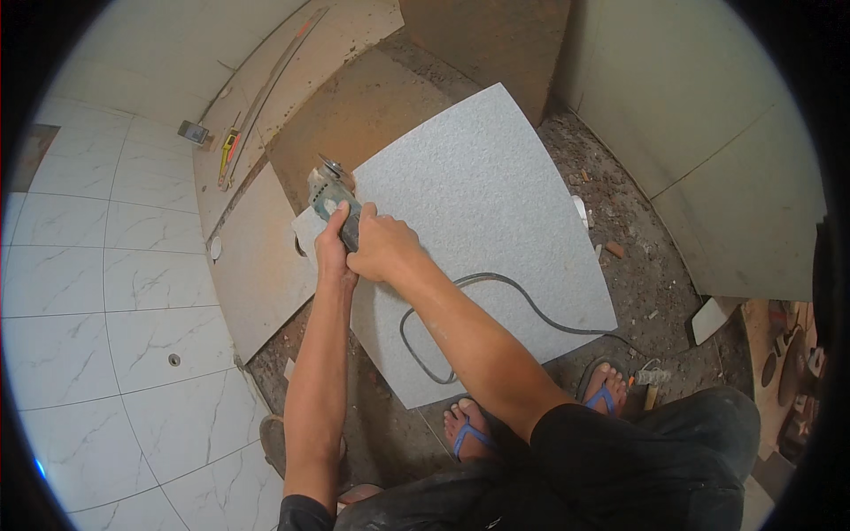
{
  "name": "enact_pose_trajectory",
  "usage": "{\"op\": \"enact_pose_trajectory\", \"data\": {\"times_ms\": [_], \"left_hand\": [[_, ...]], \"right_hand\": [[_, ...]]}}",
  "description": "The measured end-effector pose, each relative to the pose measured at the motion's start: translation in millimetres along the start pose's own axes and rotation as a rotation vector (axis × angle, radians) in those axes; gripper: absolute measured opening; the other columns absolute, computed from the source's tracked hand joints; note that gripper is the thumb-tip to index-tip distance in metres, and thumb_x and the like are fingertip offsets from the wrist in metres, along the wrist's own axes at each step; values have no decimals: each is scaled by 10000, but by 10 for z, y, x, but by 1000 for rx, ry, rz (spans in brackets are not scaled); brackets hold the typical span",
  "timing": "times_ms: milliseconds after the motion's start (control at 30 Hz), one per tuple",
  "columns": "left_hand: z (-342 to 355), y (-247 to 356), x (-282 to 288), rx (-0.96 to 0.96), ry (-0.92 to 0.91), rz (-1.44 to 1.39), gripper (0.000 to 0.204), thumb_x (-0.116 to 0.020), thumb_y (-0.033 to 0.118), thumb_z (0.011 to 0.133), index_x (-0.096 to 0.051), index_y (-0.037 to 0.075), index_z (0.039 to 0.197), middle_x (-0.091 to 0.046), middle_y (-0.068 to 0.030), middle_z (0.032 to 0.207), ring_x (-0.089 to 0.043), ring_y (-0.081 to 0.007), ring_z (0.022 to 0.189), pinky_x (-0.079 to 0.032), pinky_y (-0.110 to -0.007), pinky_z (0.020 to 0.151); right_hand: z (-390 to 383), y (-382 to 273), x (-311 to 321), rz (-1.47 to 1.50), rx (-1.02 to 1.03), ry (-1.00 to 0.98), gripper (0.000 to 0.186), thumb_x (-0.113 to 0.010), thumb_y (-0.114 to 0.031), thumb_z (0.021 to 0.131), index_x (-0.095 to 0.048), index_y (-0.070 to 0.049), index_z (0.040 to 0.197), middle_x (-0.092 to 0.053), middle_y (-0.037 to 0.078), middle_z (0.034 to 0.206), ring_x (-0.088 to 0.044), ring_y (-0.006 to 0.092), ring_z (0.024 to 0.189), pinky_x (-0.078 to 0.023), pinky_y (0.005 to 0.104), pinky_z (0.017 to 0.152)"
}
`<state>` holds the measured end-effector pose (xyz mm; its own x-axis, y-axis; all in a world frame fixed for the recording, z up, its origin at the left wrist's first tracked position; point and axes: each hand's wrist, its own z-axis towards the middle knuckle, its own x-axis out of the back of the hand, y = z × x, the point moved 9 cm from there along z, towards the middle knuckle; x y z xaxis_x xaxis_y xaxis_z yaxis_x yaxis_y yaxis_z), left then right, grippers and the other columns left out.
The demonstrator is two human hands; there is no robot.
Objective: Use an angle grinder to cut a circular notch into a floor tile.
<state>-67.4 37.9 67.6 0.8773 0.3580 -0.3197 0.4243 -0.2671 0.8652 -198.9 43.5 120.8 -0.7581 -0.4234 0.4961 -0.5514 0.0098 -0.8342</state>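
Cutting step: left hand [330, 241] and right hand [382, 250] both clenched on angle grinder [329, 196] at grey tile [478, 221] edge; next, judged, steady advance along cut.

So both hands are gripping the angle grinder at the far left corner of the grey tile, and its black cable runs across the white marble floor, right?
Not quite. The black cable loops across the grey tile itself, not the white marble floor. The rest holds: in the head view the left hand and right hand both grip the angle grinder at that corner.
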Motion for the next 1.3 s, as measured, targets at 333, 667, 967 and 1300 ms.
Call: {"op": "enact_pose_trajectory", "data": {"times_ms": [333,667,967,1300], "left_hand": [[20,27,-32,15,-13,8,310,-724,287,948,-665,13,1081,-688,-75,924,-676,-182,787,-547,-333,705],[13,62,-48,0,2,21,313,-736,275,939,-668,3,1077,-699,-83,921,-687,-190,774,-553,-331,693],[26,2,89,4,-7,2,288,-727,273,947,-668,21,1074,-696,-77,913,-682,-188,767,-551,-335,689],[13,17,-11,17,-34,5,289,-716,282,953,-667,29,1083,-694,-67,907,-677,-183,766,-547,-331,692]], "right_hand": [[-30,-46,49,6,-11,18,607,-741,-188,729,-484,93,1202,-707,309,1018,-714,453,986,-584,487,866],[-4,-31,33,37,-37,-29,663,-766,-166,706,-467,113,1227,-701,298,1094,-707,426,1059,-583,465,905],[-10,-36,-59,41,-5,9,588,-742,-188,722,-495,94,1174,-701,328,1037,-708,472,989,-577,490,879],[-39,-47,13,24,-5,41,575,-730,-171,724,-492,104,1169,-707,326,1016,-712,465,987,-579,484,878]]}}
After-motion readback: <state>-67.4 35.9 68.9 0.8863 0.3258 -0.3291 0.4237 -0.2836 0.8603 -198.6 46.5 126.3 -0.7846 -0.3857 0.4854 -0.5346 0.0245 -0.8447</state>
